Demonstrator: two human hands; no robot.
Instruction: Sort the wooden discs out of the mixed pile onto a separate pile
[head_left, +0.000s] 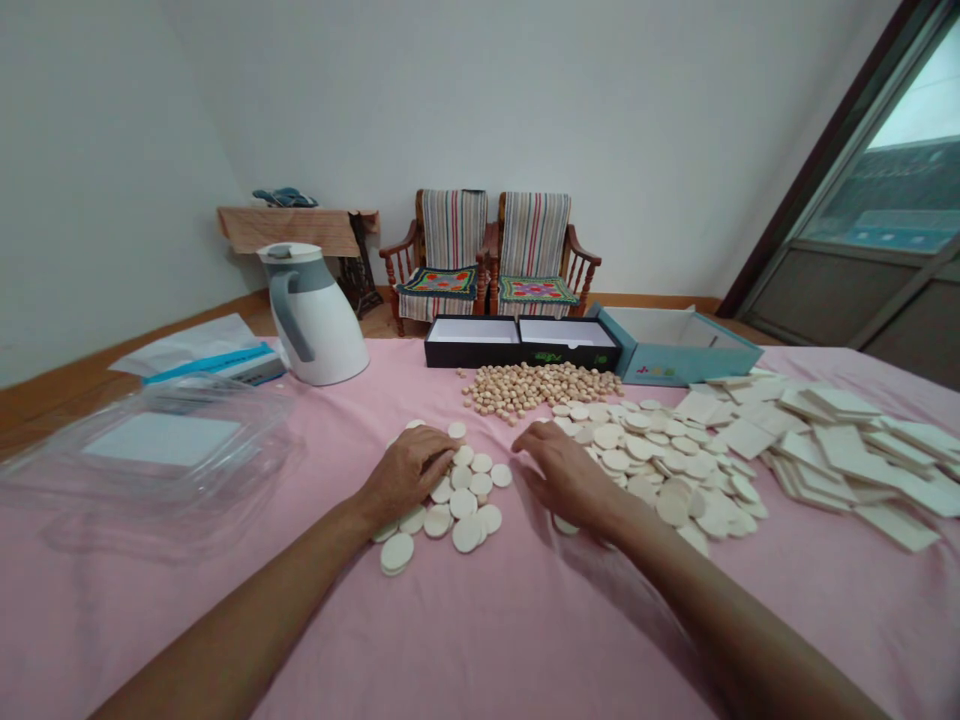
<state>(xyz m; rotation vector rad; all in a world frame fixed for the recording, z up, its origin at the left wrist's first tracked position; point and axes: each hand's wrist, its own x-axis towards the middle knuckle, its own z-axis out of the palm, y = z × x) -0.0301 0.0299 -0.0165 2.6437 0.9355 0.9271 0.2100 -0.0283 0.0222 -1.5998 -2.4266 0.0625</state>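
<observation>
My left hand [412, 468] lies over the left part of a small group of round wooden discs [461, 503]. Its thumb and index finger show slightly apart against the discs; the other fingertips are hidden under the hand. My right hand [564, 472] hovers at the left edge of a larger heap of round wooden discs [637, 455]. Its fingers point left, thumb apart, and nothing shows between them. A disc pokes out below the right wrist. Just beyond the hands is a spread of small wooden beads or cubes [532, 388], too small to tell.
Square wooden tiles [847, 440] are heaped at the right. A black box [472, 355] with white insides and a light-blue box [667, 365] stand behind. On the left are a white-grey jug [326, 335], clear plastic packaging [247, 425] and a blue-white packet [217, 365]. Pink cloth [450, 640] covers the table.
</observation>
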